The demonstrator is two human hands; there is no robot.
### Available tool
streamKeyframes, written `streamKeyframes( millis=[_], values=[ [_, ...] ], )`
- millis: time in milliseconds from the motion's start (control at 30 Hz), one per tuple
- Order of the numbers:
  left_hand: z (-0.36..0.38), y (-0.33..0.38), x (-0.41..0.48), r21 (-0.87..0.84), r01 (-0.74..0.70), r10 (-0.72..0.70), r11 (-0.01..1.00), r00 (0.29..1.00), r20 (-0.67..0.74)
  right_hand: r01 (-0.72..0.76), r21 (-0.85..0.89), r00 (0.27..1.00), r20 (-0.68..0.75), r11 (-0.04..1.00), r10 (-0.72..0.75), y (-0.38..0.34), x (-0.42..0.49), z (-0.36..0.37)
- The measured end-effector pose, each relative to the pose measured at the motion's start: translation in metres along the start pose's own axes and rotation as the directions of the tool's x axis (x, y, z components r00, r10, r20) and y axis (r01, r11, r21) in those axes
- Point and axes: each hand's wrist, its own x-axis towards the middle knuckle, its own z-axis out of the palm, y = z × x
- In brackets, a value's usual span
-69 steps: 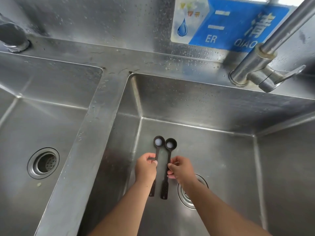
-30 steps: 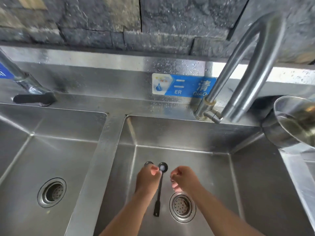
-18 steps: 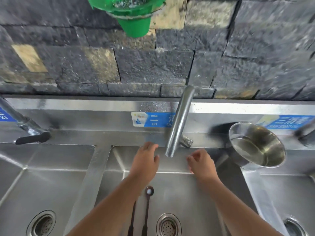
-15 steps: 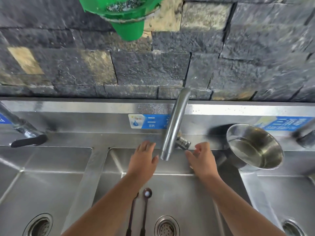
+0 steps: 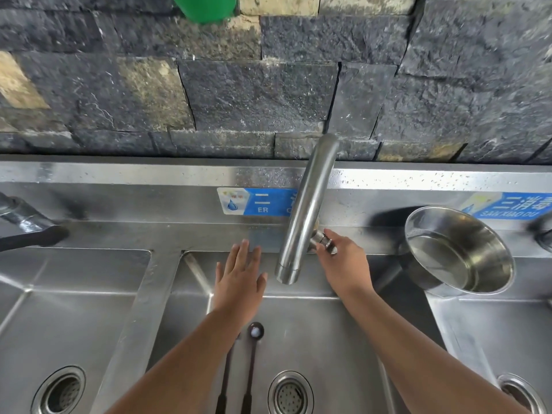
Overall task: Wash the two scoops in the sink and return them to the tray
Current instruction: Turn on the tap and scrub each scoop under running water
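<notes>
Two dark long-handled scoops (image 5: pixel 250 358) lie unwashed in the steel sink (image 5: pixel 343 339); my right grip (image 5: pixel 343 258) pinches the tap's metal valve knob (image 5: pixel 324 241); left grip (image 5: pixel 240 279) wide, empty; no water runs.

Right hand (image 5: pixel 343 258) grips the faucet handle (image 5: pixel 324 240); left hand (image 5: pixel 240 282) hovers flat above two scoops (image 5: pixel 252 360) in the sink (image 5: pixel 328 339)
</notes>
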Motion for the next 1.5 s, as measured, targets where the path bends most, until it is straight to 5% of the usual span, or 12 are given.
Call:
streamKeyframes(
  millis=[567,933,1500],
  values=[
    [-0.003,-0.002,0.008,0.064,0.005,-0.014,0.998,0.990,0.139,-0.002,-0.031,0.999,0.039,1.000,0.003,-0.005,-0.002,-0.004],
    [-0.008,0.004,0.001,-0.096,0.070,-0.061,0.993,0.994,0.091,-0.030,0.092,0.999,-0.028,0.995,0.032,-0.005,-0.007,-0.001],
    [-0.015,0.008,0.001,0.059,0.011,-0.023,0.998,0.980,0.197,-0.029,0.021,1.000,-0.010,0.999,0.029,-0.008,-0.008,0.001]
  ],
)
